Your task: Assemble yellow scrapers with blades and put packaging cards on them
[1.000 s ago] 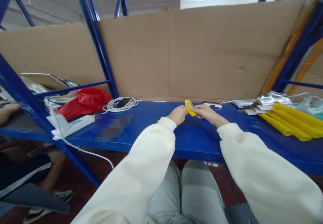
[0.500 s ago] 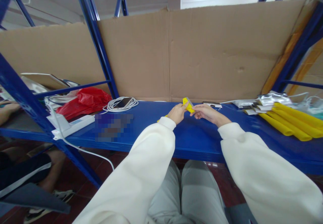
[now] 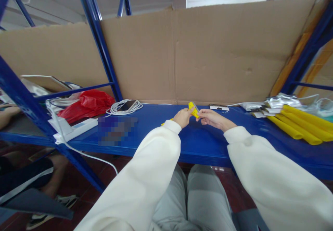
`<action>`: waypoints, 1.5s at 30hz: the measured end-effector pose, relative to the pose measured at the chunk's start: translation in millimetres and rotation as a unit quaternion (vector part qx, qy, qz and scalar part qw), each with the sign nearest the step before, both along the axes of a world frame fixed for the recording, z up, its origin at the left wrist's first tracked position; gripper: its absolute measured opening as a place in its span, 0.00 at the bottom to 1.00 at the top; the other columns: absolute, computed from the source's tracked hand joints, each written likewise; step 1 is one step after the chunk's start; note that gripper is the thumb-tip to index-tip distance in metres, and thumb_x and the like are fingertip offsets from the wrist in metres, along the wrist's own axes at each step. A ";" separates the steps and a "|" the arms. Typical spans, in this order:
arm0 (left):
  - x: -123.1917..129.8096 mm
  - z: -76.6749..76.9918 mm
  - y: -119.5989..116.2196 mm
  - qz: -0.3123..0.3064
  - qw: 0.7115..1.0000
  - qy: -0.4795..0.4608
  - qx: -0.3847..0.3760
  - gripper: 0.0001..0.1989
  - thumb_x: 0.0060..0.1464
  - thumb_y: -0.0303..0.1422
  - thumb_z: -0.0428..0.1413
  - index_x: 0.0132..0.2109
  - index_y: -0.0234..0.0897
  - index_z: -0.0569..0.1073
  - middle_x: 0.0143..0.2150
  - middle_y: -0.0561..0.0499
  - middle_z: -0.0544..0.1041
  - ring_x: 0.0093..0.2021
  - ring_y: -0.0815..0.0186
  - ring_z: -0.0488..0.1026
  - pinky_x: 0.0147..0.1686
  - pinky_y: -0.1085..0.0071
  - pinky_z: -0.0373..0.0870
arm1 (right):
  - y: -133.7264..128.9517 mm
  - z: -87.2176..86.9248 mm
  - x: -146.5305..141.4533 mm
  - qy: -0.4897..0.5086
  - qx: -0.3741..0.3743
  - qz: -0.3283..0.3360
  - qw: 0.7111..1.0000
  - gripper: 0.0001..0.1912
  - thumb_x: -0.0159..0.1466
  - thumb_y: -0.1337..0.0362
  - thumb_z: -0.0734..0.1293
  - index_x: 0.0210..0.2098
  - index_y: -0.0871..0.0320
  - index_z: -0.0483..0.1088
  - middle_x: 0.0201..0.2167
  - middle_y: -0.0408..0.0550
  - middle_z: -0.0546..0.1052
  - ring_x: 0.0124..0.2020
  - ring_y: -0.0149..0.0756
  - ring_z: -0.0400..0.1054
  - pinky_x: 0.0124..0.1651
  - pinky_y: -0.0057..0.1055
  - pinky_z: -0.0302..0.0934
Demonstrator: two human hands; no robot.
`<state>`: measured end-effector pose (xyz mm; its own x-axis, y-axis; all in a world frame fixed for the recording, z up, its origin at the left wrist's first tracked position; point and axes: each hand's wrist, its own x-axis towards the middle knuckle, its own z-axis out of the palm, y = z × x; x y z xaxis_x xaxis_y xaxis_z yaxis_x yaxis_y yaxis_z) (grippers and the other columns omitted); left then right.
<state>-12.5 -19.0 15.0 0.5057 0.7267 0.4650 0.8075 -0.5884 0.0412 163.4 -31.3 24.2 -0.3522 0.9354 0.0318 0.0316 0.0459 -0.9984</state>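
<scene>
Above the blue shelf top [image 3: 156, 114], a small yellow piece [image 3: 193, 108] with a greyish edge is between my hands. My left hand [image 3: 182, 117] is closed on its left side. The fingers of my right hand [image 3: 212, 119] pinch its lower right corner. A bit of another yellow thing [image 3: 163, 123] shows beside my left sleeve, mostly hidden by it. Behind my right hand lies a small flat black-and-white item [image 3: 219, 107].
On the right lie yellow rolled sheets [image 3: 299, 126] and silvery packets [image 3: 282, 102]. To the left are a coiled white cable [image 3: 117, 108], a red plastic bag [image 3: 91, 102] and a white power strip [image 3: 84, 128]. Cardboard [image 3: 208, 54] stands behind. Another person's arm [image 3: 9, 116] is at far left.
My right hand has shifted slightly left, its fingers nearer the yellow piece's lower corner. More of the black-and-white item behind it shows. My left hand is nearly unmoved.
</scene>
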 end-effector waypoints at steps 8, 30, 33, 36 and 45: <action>0.4 -0.7 0.4 -0.015 1.000 -0.022 0.002 0.22 0.62 0.25 0.50 0.62 0.33 0.68 0.51 0.40 0.77 0.51 0.60 0.75 0.54 0.67 0.69 | -0.9 2.5 -2.9 0.001 -0.004 -0.029 1.000 0.08 0.58 0.69 0.67 0.26 0.57 0.64 0.19 0.46 0.74 0.15 0.26 0.60 0.18 0.23 0.51; 3.6 7.0 -12.2 -0.023 0.990 -0.116 -0.074 0.26 0.56 0.27 0.60 0.62 0.42 0.70 0.55 0.46 0.77 0.54 0.59 0.76 0.55 0.66 0.69 | 0.7 4.0 -2.0 -0.007 -0.016 -0.026 1.000 0.06 0.66 0.70 0.61 0.32 0.58 0.65 0.20 0.46 0.75 0.18 0.29 0.66 0.17 0.22 0.54; 4.2 6.3 -11.2 -0.021 0.991 -0.109 -0.074 0.21 0.56 0.27 0.59 0.57 0.41 0.75 0.53 0.45 0.78 0.53 0.59 0.76 0.54 0.66 0.70 | -0.8 4.6 -1.6 -0.013 -0.017 -0.025 0.999 0.07 0.66 0.71 0.60 0.31 0.58 0.65 0.20 0.45 0.74 0.18 0.28 0.65 0.16 0.21 0.52; 4.7 6.6 -10.5 -0.023 0.993 -0.094 -0.069 0.17 0.57 0.27 0.58 0.53 0.40 0.78 0.52 0.45 0.79 0.53 0.60 0.76 0.53 0.67 0.70 | -1.7 4.3 -1.8 -0.027 -0.014 -0.022 0.999 0.07 0.66 0.72 0.61 0.31 0.58 0.65 0.20 0.46 0.75 0.17 0.28 0.64 0.17 0.22 0.52; 7.1 7.3 -11.7 -0.047 0.996 -0.054 -0.055 0.14 0.58 0.29 0.58 0.51 0.41 0.79 0.49 0.47 0.80 0.50 0.60 0.77 0.51 0.68 0.71 | 8.2 -0.7 -1.8 -0.035 -0.029 -0.096 0.994 0.10 0.67 0.71 0.57 0.31 0.58 0.66 0.16 0.43 0.71 0.14 0.30 0.62 0.18 0.26 0.52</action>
<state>-5.4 -30.7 22.3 0.5246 0.7282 0.4411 0.7366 -0.6480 0.1936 161.6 -23.2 23.5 -0.1666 0.9851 -0.0429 0.1031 -0.0259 -0.9943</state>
